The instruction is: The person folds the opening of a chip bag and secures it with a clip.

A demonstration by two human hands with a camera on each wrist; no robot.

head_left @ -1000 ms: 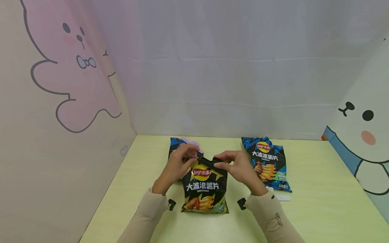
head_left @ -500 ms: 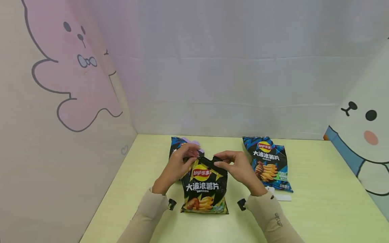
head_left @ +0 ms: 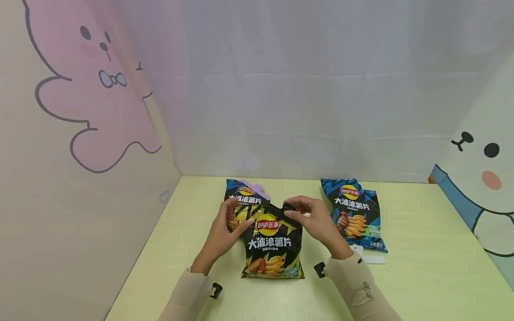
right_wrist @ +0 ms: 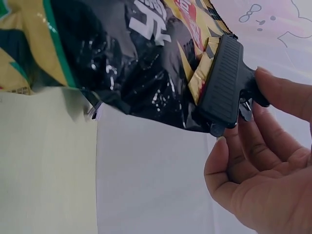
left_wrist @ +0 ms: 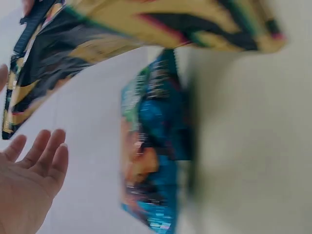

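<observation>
A black-and-yellow bag of chips (head_left: 273,249) stands in the middle of the table. Across its top edge lies a black bag clip (head_left: 277,211); the right wrist view shows the clip (right_wrist: 224,80) biting on the folded corner. My right hand (head_left: 315,218) pinches the clip's handles between thumb and fingers. Just left of the bag's top, my left hand (head_left: 222,229) has its fingers spread, holding nothing. In the left wrist view that hand (left_wrist: 31,180) is apart from the bag (left_wrist: 146,24).
Behind and left lies a blue bag of chips (head_left: 245,196) bearing a purple clip (head_left: 257,189). Overlapping blue bags (head_left: 353,211) are at the back right, with a white flat piece (head_left: 373,259) by their lower edge. A wall (head_left: 301,133) closes the back.
My left hand has let go of the bag's top left corner and moved left and down. The right hand still holds the clip, and the bag has barely shifted.
</observation>
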